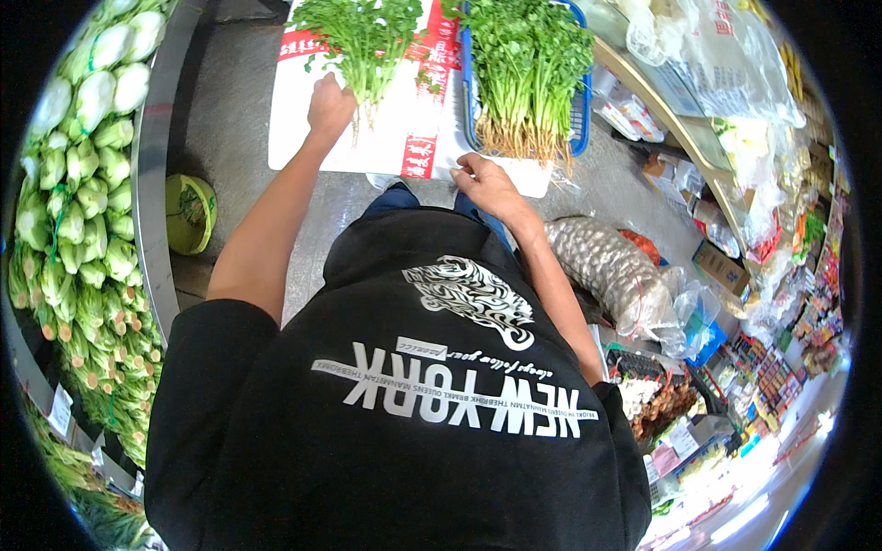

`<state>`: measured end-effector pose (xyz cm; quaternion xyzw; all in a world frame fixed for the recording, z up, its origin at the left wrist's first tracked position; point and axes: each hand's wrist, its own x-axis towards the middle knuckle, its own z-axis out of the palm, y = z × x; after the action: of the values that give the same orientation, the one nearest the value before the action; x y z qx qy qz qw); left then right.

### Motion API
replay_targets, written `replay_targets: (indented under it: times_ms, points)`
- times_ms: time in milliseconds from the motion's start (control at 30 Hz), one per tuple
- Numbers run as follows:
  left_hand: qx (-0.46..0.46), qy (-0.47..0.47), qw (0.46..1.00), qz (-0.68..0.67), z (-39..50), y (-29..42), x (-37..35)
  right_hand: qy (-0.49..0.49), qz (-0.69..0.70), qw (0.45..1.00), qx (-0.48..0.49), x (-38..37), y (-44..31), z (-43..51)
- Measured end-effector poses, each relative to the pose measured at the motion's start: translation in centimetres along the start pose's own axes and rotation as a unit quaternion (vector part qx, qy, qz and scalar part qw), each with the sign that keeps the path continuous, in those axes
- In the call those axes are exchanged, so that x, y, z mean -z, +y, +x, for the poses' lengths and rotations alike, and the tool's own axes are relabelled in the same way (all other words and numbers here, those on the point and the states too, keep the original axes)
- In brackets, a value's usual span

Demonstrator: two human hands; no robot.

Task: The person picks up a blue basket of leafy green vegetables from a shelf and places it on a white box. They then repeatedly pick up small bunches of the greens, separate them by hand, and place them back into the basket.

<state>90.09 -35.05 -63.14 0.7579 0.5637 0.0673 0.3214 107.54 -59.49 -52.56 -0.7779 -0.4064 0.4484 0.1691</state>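
A loose bunch of coriander (372,58) lies on a white foam box or board (303,151) crossed by red printed tape (418,151). Its leaves point away from me and its pale roots toward me. My left hand (332,109) is curled at the left side of the stems; whether its hidden fingertips grip any of them I cannot tell. Over the near edge of the white surface, my right hand (488,184) is loosely bent, with no item visible in it. Just beyond it stands a blue plastic basket (470,113) packed with rooted coriander (524,76).
Leafy vegetables (96,227) are stacked behind a metal shelf edge (153,206) on the left. A yellow-green bucket (207,220) stands on the floor below. To my right are a full mesh sack (599,265), a cardboard box (720,267) and a counter edge (679,124) with plastic bags (737,62).
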Motion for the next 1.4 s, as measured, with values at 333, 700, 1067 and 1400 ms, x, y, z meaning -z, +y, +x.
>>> replay_targets:
  times_ms: [333,700,1067,1400]
  points:
    - [-0.057,-0.012,0.998,-0.012,0.2,-1.6,-0.6,0.075,0.148,0.986,0.031,1.4,0.4,1.2]
    - [0.009,0.026,0.991,-0.132,-5.2,-4.0,0.0,0.24,0.14,0.96,-0.02,6.8,5.0,2.9]
    - [0.038,-0.007,0.975,-0.221,-10.2,-2.9,-2.5,0.225,0.038,0.973,-0.025,7.9,7.7,4.6]
    - [0.023,-0.055,0.958,-0.281,-11.6,8.6,-1.5,0.185,0.136,0.973,0.008,9.4,9.4,3.8]
